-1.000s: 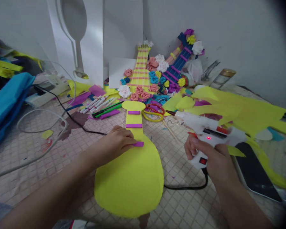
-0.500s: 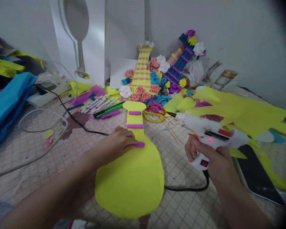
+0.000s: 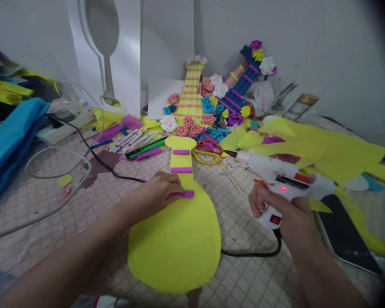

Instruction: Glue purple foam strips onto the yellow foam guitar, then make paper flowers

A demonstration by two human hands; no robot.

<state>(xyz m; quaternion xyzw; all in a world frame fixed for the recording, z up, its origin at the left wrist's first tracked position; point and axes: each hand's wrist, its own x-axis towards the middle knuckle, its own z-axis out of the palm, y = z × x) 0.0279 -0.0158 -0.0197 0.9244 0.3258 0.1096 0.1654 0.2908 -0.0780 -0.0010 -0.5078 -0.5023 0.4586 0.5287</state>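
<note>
Grid-patterned tabletop point(image 3: 244, 278), kinda messy. 1 yellow guitar cutout point(image 3: 175, 244) laid flat mid-table, 3 purple strips point(image 3: 181, 170) across it, lowest touched by left hand point(image 3: 165, 188) (pinched or just pressed, can't be told). 1 white glue gun point(image 3: 266, 164) clamped in right hand point(image 3: 285, 205), 1 phone point(image 3: 343, 233) beside.

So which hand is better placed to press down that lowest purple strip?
Probably the left hand: its fingers touch the strip on the yellow cutout, while the right hand grips the glue gun.
</note>
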